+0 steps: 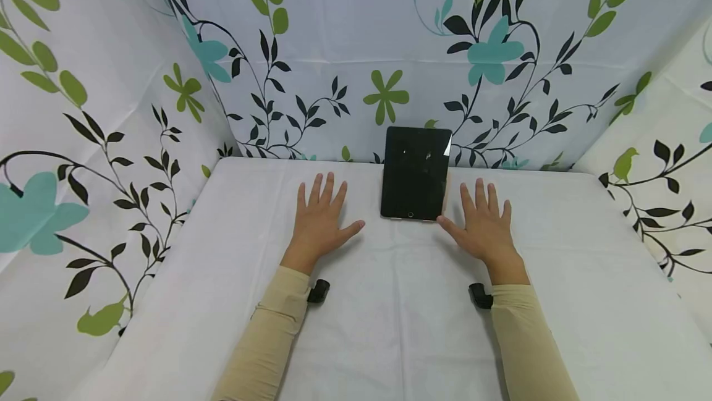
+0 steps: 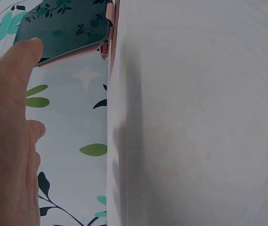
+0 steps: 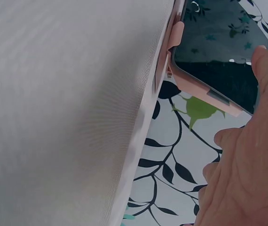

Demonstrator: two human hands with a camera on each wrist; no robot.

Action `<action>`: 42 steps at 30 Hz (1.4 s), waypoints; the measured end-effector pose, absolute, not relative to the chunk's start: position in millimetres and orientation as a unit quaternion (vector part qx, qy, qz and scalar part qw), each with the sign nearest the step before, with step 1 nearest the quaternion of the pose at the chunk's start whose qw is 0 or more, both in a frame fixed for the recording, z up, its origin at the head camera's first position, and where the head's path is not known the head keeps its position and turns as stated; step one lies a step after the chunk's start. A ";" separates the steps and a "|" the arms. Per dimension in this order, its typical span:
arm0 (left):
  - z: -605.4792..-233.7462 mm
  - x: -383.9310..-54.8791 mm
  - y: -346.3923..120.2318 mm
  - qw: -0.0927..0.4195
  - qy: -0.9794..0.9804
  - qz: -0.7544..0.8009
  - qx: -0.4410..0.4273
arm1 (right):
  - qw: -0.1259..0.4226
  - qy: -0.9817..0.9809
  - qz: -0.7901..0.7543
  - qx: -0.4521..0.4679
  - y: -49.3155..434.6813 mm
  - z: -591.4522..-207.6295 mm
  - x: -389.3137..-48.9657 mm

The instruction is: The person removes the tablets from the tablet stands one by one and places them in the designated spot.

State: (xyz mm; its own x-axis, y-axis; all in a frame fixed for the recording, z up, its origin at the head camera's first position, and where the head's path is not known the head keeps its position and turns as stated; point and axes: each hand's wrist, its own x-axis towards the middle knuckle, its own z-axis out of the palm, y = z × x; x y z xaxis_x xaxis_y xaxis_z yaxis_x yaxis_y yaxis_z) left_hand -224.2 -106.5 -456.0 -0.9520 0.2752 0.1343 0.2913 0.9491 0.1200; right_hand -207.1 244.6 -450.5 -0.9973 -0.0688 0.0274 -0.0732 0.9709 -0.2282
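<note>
Tablet, head view: A flat, rectangular black glass-fronted tablet (image 1: 416, 173) stands propped at the far edge of a white cloth-covered table (image 1: 361, 327), between the hands.
Handling: Probably stiff and fairly light, with slippery, breakable glass; both long side edges look the best hold.
Hands: The bare left hand (image 1: 319, 225) and bare right hand (image 1: 484, 228) are empty, fingers spread wide, below beige fabric sleeves (image 1: 267, 333).
Backdrop: Smooth white cloth (image 1: 334, 36) printed with green, teal and black plants.
Glossy screen, left wrist view: It mirrors the leaf print; the left thumb overlaps it in sight only, the hand lying apart.
Pink support, right wrist view: A matte pink stand or case (image 3: 190, 87), apparently plastic, edges the tablet's rounded corner; whether the right thumb touches the tablet cannot be told.
</note>
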 end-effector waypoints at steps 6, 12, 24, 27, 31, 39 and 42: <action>-452.6 -228.6 -104.4 0.082 -0.977 -0.121 -0.156 | 0.071 -0.986 0.147 0.033 244.2 -443.6 -210.3; -446.1 -226.0 -90.8 0.093 -0.924 -0.329 -0.170 | 0.155 -0.947 0.280 0.005 232.9 -442.7 -210.4; -461.8 -223.6 -53.6 0.028 -0.743 -0.650 -0.158 | 0.082 -0.845 0.527 -0.032 210.5 -445.0 -211.2; -462.4 -222.5 -48.0 -0.005 -0.692 -0.705 -0.155 | 0.071 -0.832 0.549 -0.040 210.2 -448.6 -210.7; -465.9 -222.3 -44.8 -0.046 -0.647 -0.749 -0.136 | 0.055 -0.826 0.559 -0.054 210.3 -452.9 -211.5; -477.0 -224.5 -42.3 -0.091 -0.623 -0.769 -0.113 | 0.035 -0.819 0.570 -0.058 212.7 -459.4 -214.7; -478.3 -224.4 -40.8 -0.094 -0.617 -0.774 -0.111 | 0.026 -0.816 0.574 -0.061 214.0 -462.3 -215.6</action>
State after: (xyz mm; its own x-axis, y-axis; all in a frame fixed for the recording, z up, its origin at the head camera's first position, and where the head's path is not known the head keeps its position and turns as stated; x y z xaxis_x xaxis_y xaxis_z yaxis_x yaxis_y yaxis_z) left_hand -224.4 -40.8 -478.3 -0.9576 0.2824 0.0564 -0.0079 -0.2215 0.9751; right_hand -215.6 214.0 -462.3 -0.9911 0.1304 -0.0279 0.0702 0.3325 -0.9405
